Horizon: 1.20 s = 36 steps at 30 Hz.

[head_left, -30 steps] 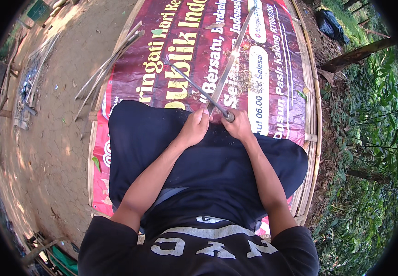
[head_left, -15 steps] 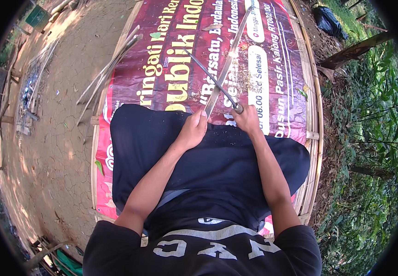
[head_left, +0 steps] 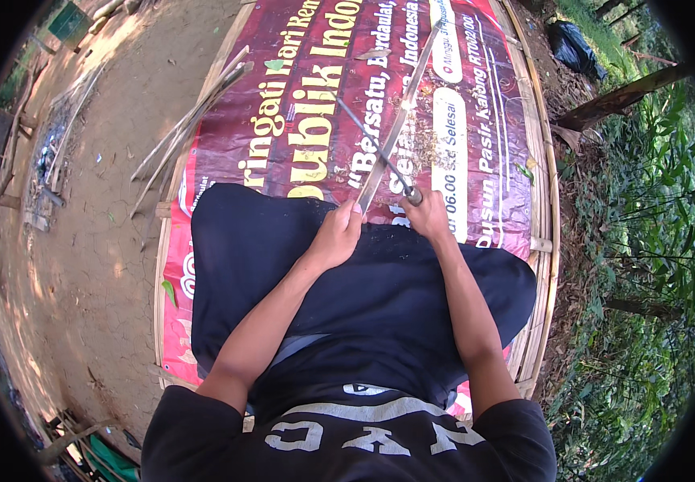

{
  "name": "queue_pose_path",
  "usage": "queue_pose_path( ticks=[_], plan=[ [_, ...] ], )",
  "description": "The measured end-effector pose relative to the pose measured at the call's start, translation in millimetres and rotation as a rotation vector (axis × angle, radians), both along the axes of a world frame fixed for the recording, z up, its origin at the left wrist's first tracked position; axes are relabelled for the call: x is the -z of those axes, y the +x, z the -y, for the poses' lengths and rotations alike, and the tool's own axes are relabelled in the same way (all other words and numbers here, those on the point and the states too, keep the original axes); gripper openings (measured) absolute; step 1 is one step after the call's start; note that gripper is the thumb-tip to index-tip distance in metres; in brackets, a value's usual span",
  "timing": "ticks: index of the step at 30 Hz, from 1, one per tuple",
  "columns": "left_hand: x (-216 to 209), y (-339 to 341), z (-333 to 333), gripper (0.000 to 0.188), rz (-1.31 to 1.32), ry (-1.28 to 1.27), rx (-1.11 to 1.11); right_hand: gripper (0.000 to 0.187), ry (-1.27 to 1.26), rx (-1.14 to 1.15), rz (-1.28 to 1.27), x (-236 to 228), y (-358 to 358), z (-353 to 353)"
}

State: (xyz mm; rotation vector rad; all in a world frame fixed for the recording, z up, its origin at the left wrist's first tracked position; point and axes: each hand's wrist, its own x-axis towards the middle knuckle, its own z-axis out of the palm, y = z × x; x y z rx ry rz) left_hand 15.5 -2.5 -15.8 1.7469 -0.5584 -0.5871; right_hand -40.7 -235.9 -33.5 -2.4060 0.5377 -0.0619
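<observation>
Outdoors, hands gripping knife, bamboo strip

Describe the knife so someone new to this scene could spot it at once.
Start at the big red banner spread over the bamboo platform. At its near edge, the right hand grips the knife. It is the thin dark blade crossing the paler, wider bamboo strip held by the left hand.

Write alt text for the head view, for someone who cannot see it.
A seated person's left hand grips a long bamboo strip while the right hand holds a knife whose blade crosses it. They sit on a red printed banner spread over a bamboo platform, beside bare earth.
</observation>
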Motion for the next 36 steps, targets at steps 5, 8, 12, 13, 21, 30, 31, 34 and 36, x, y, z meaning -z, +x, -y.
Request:
queue_pose_path(
  ticks=[5,8,12,13,21,30,31,34,36],
  plan=[
    [-6,8,-1,0.039,-0.054,-0.010,0.005,0.018,-0.064,-0.248,0.140,-14,-10,-38],
    [7,10,-3,0.040,0.124,0.006,0.027,0.016,-0.052,-0.247,0.154,2,-5,-33],
    [9,14,-1,0.041,0.190,0.048,0.029,0.018,-0.095,-0.176,0.180,6,-3,-32],
    [8,15,0,0.041,0.178,0.055,0.032,0.018,-0.103,-0.150,0.174,10,-2,-26],
    [9,8,1,0.042,-0.215,-0.111,0.012,0.021,-0.107,-0.145,0.180,7,-11,-34],
    [-9,-12,-9,0.041,-0.362,-0.125,0.066,0.024,-0.052,0.032,0.094,10,8,12],
    [-5,-11,-6,0.038,-0.378,-0.143,0.062,0.024,-0.044,0.027,0.092,9,7,11],
    [-2,-3,0,0.037,-0.303,-0.136,0.036,0.026,-0.080,-0.103,0.120,10,-3,-8],
    [-6,-1,0,0.038,-0.346,-0.153,0.034,0.024,-0.107,-0.228,0.265,8,-10,-24]
  ],
)
